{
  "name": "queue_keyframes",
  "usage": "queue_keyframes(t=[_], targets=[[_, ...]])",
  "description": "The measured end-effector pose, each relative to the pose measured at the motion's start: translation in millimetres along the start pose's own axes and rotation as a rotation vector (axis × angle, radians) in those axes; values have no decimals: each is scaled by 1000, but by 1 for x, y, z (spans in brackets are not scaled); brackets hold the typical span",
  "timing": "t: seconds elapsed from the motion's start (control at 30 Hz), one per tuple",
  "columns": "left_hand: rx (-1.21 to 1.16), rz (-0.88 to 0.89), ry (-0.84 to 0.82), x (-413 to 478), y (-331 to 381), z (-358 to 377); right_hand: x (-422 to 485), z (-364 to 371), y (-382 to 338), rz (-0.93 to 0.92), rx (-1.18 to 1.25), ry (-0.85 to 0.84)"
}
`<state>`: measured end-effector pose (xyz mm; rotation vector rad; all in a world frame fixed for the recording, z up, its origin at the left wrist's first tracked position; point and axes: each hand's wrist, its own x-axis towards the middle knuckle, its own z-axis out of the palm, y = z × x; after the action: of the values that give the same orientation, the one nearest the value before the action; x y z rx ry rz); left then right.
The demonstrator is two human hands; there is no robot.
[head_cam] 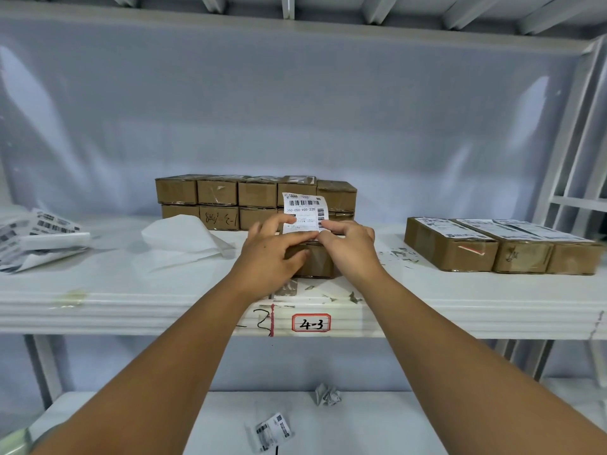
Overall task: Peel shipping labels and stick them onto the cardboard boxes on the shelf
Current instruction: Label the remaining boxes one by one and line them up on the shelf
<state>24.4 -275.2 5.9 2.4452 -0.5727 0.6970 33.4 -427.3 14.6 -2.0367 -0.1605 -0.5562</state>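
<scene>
**Status.** Three labelled boxes (pixel 502 244) sit in a row at the right end of the shelf (pixel 98 290), each with a label on its top face; these count as done. One box (pixel 317 262) lies at the middle of the shelf, near the front edge, under both hands. The shipping label (pixel 303 210) stands upright above it, with its lower edge at the box top and not yet pressed flat. The left hand (pixel 272 249) pinches the label's lower left part. The right hand (pixel 348 243) pinches its lower right corner. Each grip is narrow and closed on the label.

**Remaining.** A two-tier stack of boxes (pixel 256 198) stands behind, toward the back of the shelf. Spare labels (pixel 36 233) lie at the left end, and white backing sheets (pixel 184 238) lie left of centre.

**Not determinable.**
- The hands cover the top of the middle box, so label contact is unclear.
- The tops of the stacked boxes are seen almost edge-on, so their labelling cannot be judged.
- The spare labels are cut off by the frame.
</scene>
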Motion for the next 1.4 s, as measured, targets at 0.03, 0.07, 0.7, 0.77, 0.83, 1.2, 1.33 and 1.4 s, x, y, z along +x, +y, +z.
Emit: queue_keyframes(t=[0.03, 0.07, 0.7, 0.77, 0.83, 1.2, 1.33, 1.4], targets=[[-5, 5, -4, 0, 0, 0, 0, 1, 0, -3, -8, 6], [-9, 11, -8, 1, 0, 1, 1, 2, 1, -4, -14, 17], [-69, 3, -83, 2, -2, 2, 3, 4, 1, -40, -246, 144], [-78, -3, -95, 2, -2, 3, 4, 4, 1, -39, -258, 158], [-79, -1, -93, 2, -2, 3, 4, 5, 1, -20, -272, 166], [-87, -8, -88, 3, -3, 4, -1, 9, -1, -64, -499, 214], [-79, -6, -92, 3, -4, 4, -2, 10, -1, -79, -547, 219], [-73, 0, -93, 3, -4, 5, -1, 11, 0, -81, -565, 219]])
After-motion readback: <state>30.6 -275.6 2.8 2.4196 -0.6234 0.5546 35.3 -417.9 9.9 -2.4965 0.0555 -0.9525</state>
